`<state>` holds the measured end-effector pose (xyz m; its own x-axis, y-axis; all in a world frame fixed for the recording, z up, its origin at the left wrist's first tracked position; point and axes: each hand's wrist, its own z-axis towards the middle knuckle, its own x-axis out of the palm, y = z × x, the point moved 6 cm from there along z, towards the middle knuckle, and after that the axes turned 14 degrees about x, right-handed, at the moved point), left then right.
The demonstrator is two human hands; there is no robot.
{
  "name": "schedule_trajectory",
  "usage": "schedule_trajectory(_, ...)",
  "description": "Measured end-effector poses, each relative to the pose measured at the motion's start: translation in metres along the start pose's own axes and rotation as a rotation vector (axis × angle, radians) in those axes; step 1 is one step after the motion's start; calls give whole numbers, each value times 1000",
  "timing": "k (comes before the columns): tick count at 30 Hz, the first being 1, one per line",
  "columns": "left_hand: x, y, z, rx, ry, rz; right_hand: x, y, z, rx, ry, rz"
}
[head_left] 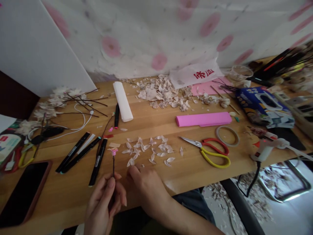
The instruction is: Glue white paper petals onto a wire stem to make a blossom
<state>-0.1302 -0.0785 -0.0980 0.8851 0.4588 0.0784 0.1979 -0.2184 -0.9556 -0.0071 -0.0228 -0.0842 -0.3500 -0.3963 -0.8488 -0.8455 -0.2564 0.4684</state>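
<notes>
Scissors with red and yellow handles point(202, 144) lie open on the right of the worktop point(186, 176), beside a thin roll of tape point(216, 133) and below a folded strip of pink crepe paper point(203, 119). A hot glue gun point(265, 153) sits at the right edge, black markers point(73, 151) lie left of center, and a phone in a reddish case point(24, 192) lies at lower left.

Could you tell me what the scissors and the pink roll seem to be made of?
The scissors have shiny steel-looking blades and glossy red and yellow plastic handles. The pink roll looks like matte crepe paper, judging by its soft, folded edge.
</notes>
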Motion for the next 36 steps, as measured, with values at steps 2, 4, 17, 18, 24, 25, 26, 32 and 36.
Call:
schedule_trajectory(2, 0, -3, -1, -5, -42, 11, -3, 4, -7, -30, 22, 10)
schedule_trajectory(4, 1, -9, -1, 7, -83, 10, -4, 8, -14, -80, 37, 21)
schedule_trajectory(17, 26, -16, -9, 14, -81, 9, -20, -14, -34, -73, 83, 132)
schedule_trajectory(18, 26, -17, -10, 21, -98, 10, -19, -15, -34, -79, 82, 150)
schedule_trajectory(24, 25, -19, -8, 71, -107, 22, -13, -18, -35, -97, 142, 160)
schedule_trajectory(25, 25, -19, -7, 84, -99, 22, -13, -18, -35, -92, 156, 157)
schedule_trajectory(26, 26, -19, -6, 97, -93, 22, -14, -18, -35, -90, 168, 153)
schedule_trajectory(32, 32, -19, -4, 105, -50, 19, -19, -22, -39, -86, 148, 170)
schedule_trajectory(36, 32, -17, -5, 113, -43, 9, -19, -29, -43, -36, 109, 219)
